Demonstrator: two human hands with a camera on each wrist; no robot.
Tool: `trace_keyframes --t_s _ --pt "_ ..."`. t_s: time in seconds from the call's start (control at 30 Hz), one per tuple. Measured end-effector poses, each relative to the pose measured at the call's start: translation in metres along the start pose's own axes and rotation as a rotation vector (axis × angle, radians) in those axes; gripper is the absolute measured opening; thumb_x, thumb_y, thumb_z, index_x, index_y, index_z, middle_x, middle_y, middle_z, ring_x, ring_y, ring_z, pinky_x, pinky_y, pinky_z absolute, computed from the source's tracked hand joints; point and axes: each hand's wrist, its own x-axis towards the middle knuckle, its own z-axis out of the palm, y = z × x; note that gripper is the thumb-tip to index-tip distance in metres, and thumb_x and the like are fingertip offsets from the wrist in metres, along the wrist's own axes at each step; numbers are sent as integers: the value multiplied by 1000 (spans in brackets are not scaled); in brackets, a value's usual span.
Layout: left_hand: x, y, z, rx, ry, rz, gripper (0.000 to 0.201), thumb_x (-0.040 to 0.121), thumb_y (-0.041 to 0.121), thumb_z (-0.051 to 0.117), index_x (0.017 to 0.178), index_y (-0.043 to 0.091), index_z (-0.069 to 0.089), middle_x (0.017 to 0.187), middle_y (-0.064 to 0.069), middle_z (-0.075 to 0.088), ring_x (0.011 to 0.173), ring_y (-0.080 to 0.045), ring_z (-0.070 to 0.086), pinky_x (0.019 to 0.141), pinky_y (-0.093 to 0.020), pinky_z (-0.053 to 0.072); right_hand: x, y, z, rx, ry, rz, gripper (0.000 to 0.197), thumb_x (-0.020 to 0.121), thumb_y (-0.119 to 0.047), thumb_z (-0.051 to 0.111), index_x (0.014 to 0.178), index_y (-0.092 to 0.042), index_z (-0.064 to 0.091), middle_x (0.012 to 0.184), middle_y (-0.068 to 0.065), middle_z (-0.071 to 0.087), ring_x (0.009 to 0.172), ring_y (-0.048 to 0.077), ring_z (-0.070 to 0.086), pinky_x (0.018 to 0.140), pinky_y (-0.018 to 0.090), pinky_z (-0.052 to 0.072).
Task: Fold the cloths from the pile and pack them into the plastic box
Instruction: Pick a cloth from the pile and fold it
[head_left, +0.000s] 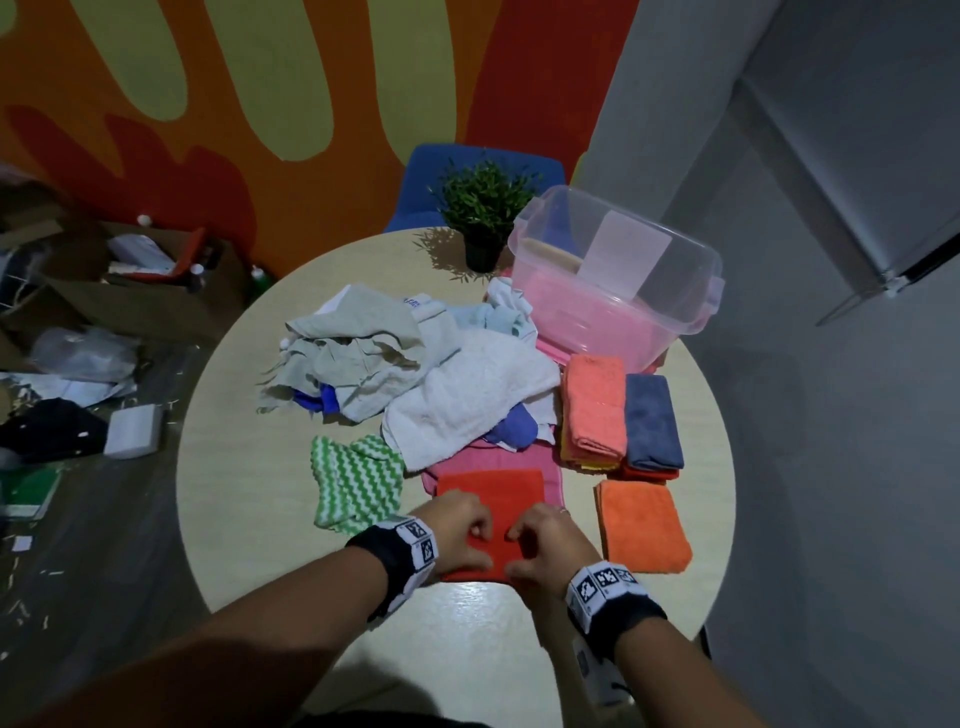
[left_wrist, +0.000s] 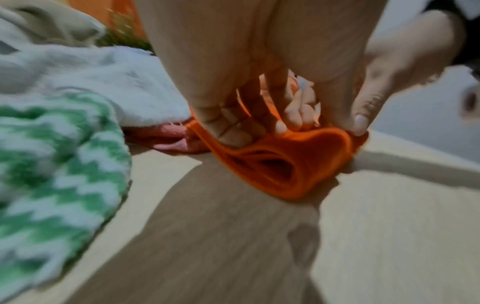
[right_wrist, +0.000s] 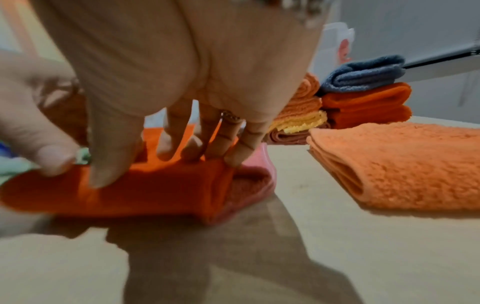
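A red-orange cloth (head_left: 493, 493) lies folded on a pink cloth (head_left: 498, 457) near the front of the round table (head_left: 467, 649). My left hand (head_left: 467, 535) and right hand (head_left: 545, 545) both pinch its near edge, thumbs in front and fingers on top. The left wrist view shows my left hand (left_wrist: 259, 131) lifting the looped fold of the red-orange cloth (left_wrist: 285, 164). In the right wrist view my right hand (right_wrist: 161, 164) grips the red-orange cloth (right_wrist: 155, 189). The loose pile (head_left: 415, 364) lies mid-table. The clear plastic box (head_left: 696, 312) stands at the back right with pink cloth inside.
A green-and-white zigzag cloth (head_left: 358, 483) lies left of my hands. A folded orange cloth (head_left: 641, 525) sits to the right, with a salmon stack (head_left: 595, 410) and a blue-grey-topped stack (head_left: 652, 421) behind it. A potted plant (head_left: 483, 208) stands at the back edge.
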Motion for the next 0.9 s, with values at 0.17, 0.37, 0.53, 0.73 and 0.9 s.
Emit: trace_keyframes --t_s 0.17,0.37,0.53,0.73,0.9 --pt "-1 -1 14 254 -146 12 43 77 21 68 119 26 64 118 2 57 107 -25 49 88 -35 46 -5 -1 15 -313 -51 -29 62 71 -35 77 127 -25 51 127 -3 41 113 23 42 98 35 40" --pt "-11 17 -15 25 -140 -23 25 68 36 50 61 12 49 57 2 43 61 -23 44 57 -35 40 -10 -15 6 -289 78 -97 25 84 -28 56 107 -22 64 109 -1 62 103 24 54 93 36 43" --pt "-28 -1 -1 81 -340 -69 35 66 36 67 98 29 57 90 -1 58 83 -24 61 71 -31 52 -18 -21 3 -44 -11 -38 25 82 -21 54 102 -19 68 98 4 71 92 23 64 80 27 48" --pt "-27 -18 7 -81 -54 -131 38 88 17 55 125 22 59 111 -6 66 103 -24 62 78 -24 41 -8 -14 -1 48 71 68 28 96 -23 58 124 -17 59 111 8 68 104 25 63 86 28 46" --pt "-21 -23 4 -122 -16 -238 23 87 17 56 109 23 57 103 -1 59 99 -21 60 80 -27 43 14 -23 -2 33 122 147 29 93 -26 64 119 -14 57 115 8 65 104 23 61 87 29 47"
